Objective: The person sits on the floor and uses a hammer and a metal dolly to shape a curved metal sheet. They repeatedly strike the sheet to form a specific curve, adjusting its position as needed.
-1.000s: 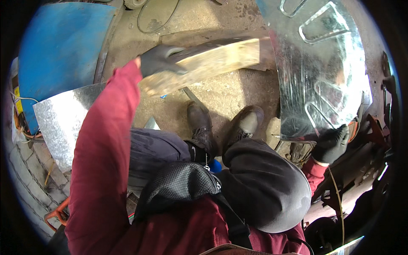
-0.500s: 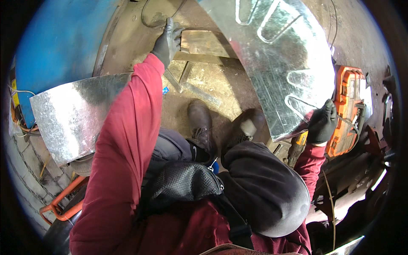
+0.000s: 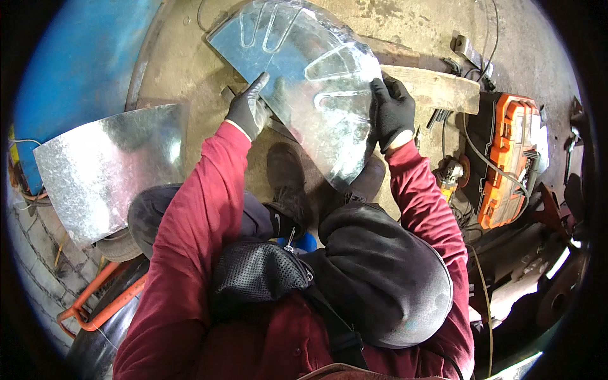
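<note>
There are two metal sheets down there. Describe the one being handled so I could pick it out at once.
Start from the concrete floor ahead of the person's boots. The held sheet is the curved shiny one raised over the wooden plank, with the left hand and right hand, both in black gloves, on its edges. Unlike the plain sheet lying to the left, it has long U-shaped cuts in it.

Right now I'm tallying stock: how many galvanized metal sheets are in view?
2: a slotted sheet held between left hand and right hand; a plain sheet at left. Others may be hidden.
</note>
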{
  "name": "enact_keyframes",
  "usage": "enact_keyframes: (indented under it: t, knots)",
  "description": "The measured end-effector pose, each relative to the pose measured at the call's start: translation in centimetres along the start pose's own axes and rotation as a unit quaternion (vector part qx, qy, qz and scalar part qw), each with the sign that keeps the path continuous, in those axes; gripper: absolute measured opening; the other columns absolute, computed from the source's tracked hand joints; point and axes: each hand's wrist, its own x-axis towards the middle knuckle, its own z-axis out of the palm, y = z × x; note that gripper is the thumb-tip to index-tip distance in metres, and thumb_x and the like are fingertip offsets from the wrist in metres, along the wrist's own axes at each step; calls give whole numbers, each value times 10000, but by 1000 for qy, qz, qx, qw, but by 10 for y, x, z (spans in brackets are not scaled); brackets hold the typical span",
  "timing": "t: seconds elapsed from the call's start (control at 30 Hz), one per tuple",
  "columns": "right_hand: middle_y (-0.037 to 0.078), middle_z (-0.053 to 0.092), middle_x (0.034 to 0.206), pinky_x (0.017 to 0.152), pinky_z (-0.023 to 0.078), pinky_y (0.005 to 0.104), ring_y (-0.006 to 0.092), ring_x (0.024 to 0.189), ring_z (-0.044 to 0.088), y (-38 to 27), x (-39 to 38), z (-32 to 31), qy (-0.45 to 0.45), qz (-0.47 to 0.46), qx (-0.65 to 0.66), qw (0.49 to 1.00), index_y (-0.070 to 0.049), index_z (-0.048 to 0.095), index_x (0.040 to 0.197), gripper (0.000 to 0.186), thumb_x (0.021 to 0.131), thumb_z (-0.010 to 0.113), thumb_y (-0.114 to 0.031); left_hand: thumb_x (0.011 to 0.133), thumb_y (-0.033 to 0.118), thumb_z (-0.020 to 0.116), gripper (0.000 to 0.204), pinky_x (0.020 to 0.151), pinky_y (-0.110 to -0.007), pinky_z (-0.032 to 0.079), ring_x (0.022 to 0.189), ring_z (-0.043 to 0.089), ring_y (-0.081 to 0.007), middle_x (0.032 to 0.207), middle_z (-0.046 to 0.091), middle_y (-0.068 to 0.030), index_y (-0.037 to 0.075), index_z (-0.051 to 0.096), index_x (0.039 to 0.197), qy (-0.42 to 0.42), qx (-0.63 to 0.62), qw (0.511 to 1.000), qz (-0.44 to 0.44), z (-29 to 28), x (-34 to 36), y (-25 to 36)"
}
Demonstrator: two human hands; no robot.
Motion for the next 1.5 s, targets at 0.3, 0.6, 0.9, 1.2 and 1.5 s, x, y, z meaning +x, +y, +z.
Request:
enact_keyframes:
  t: [0.3,0.6,0.9,1.2,1.5]
  knots:
    - [163,725,1104,762,587,302,167,925,717,-11,-63,-20,-83,35,-68,994,-21,329,1615,836,934,807,-94,997,151,730,352,1054,-403,478,1186,630,-244,1250,661,-49,123,581,1315,12,93,990,108,-20,11,-8]
    - [109,748,956,754,571,322,185,814,717,72,-102,-23,-149,49,-118,981,-23,437,1528,729,927,825,-165,988,191,747,282,732,-387,573,918,701,-230,1145,699,-56,125,601,1220,20,137,989,44,-41,-2,-4]
    - [189,713,1060,877,565,417,346,975,713,4,-80,-42,-85,18,-322,943,5,630,1285,599,887,854,-383,1023,317,698,417,1004,-428,539,1159,647,-269,1300,656,-106,103,576,1360,69,-57,995,35,-82,47,-11]
    - [289,581,1347,1077,450,524,463,1268,544,-26,60,-188,208,-148,-531,808,-39,595,1384,548,913,730,-285,1091,436,488,473,948,-369,545,1111,695,-241,1291,705,-139,38,652,1286,342,200,907,143,-49,29,42]
    - [304,566,1444,1090,480,539,484,1323,570,-2,94,-181,251,-60,-436,862,-95,496,1519,931,812,812,-611,1086,337,525,407,987,-351,514,1118,645,-225,1286,683,-94,41,619,1349,257,256,891,275,-144,-2,98]
